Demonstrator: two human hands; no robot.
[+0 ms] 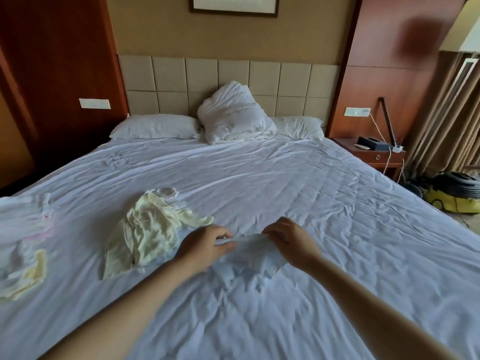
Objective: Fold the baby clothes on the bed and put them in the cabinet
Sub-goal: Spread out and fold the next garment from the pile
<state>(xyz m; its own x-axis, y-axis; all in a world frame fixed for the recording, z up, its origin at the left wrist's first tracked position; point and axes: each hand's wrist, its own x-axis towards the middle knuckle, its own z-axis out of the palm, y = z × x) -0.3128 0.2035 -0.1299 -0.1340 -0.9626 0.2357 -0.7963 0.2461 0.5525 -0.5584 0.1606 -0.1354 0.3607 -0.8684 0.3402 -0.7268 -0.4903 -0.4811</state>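
Forearms in from near edge of bed (285,190), reaching toward its middle. Left hand (205,246): thumb and fingers curled, pinching one end of top hem of small white garment (250,255). Right hand (292,242): same pinch on other end of that hem. Hem held up between the two, rest draped down onto bed, lower part crumpled. Probably spreading it flat before a first fold.

Just left of left hand: loose cream garment (150,237), unfolded, touching the white one or just beside it; cannot tell which. Further out by left edge: pale pink-and-white pile (28,219), then a small cream-and-white heap (23,271) nearer the camera; folded or not, hard to tell. Pillows (155,127) and bundled duvet (233,113) at head end, well apart. Nightstand (374,152) beyond far right corner. Cabinet not in view.

Risks from here:
- White on white: outline easy to lose against bed, so a skewed fold.
- Two small pinch points only: a slip on either side, hem sagging, creases folded in.
- Crumpled lower part tucked under if laid down unsmoothed.
- Cream garment close by: an edge dragged into the fold.
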